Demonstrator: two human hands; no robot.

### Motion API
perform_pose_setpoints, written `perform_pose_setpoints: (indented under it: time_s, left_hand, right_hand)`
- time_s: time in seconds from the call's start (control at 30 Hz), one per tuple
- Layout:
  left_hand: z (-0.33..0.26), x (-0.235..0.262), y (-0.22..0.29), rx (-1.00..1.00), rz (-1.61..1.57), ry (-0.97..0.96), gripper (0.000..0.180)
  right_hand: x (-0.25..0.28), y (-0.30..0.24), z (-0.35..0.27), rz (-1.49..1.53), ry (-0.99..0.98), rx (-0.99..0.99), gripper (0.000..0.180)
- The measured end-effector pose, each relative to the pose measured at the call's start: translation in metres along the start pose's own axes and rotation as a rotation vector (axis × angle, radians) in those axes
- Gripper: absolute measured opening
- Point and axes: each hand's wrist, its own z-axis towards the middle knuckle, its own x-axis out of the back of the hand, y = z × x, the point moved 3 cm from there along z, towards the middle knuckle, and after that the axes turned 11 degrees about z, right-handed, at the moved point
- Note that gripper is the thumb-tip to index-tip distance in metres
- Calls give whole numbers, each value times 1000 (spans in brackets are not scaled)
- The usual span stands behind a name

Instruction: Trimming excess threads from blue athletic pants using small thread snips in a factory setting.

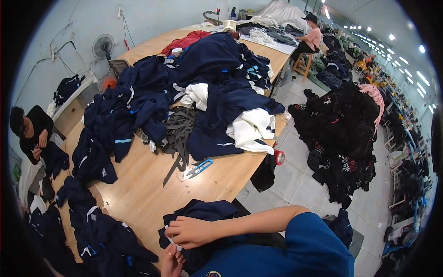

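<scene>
At the table's near edge, my right hand [191,232] is closed, its fingertips pinching a small white strip [179,248]. Just below it, my left hand [171,263] closes on the strip's lower end; its wrist runs out of the picture. Both hands are over a navy garment [203,210] bunched against my body, partly hidden by my right forearm. What the strip is, a label or a tape, I cannot make out. Farther up the table lie blue-handled thread snips [200,169], touched by neither hand.
A big pile of navy garments [210,55] with white pieces [253,129] covers the wooden table [138,184]. Grey straps [181,124] lie beside it. Black clothes [341,134] are heaped on the floor at right. One person [34,131] works at left; another [313,37] sits far back.
</scene>
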Motion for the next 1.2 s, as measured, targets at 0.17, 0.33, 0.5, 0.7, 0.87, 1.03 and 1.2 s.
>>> perform_pose_setpoints:
  time_s: [0.17, 0.33, 0.5, 0.7, 0.87, 1.03, 1.2]
  left_hand:
    - [-11, -23, 27, -184, 755, 24, 18]
    - [-16, -37, 27, -762, 1459, 560, 19]
    - [-8, -45, 19, -963, 1380, 652, 14]
    - [7, -23, 14, -486, 721, 294, 11]
    - [10, -12, 4, -153, 359, 43, 14]
    - [26, -5, -12, -64, -296, -124, 20]
    - [32, -3, -19, -28, -417, -139, 24]
  right_hand:
    - [-10, 11, -8, -122, -42, 249, 17]
    - [-14, 8, -9, -320, 17, 136, 16]
    - [-12, 9, -13, -335, 81, 47, 20]
    - [-7, 5, -22, -474, 223, 82, 24]
    - [-9, 8, -27, -439, 249, 78, 25]
    - [-11, 19, -27, -237, 304, -31, 19]
    - [-26, 32, -39, -20, 406, -257, 13]
